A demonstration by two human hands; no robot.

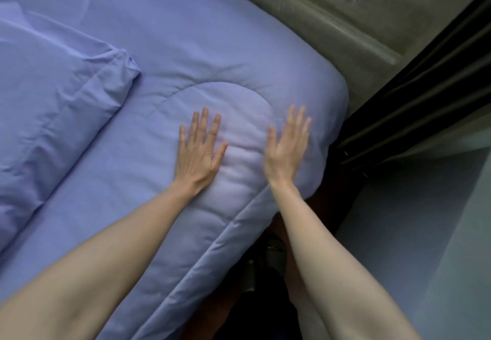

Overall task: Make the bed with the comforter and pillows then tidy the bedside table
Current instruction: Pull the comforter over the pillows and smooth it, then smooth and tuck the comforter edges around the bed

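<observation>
Both hands are flat and spread wide, clamped on nothing: our left hand (199, 151) presses the lavender quilted comforter (212, 55) near the middle of the view, and our right hand (288, 148) sits just beside it toward 3 o'clock, a bit blurred. We'd say the comforter is pretty much laid out over the bed corner, just getting smoothed. One pillow (53, 100) lies on top at about 9 o'clock. Any other pillows and the bedside table aren't in view, so that tidying looks still left. Dark curtain (425, 95) hangs at 2 o'clock.
</observation>
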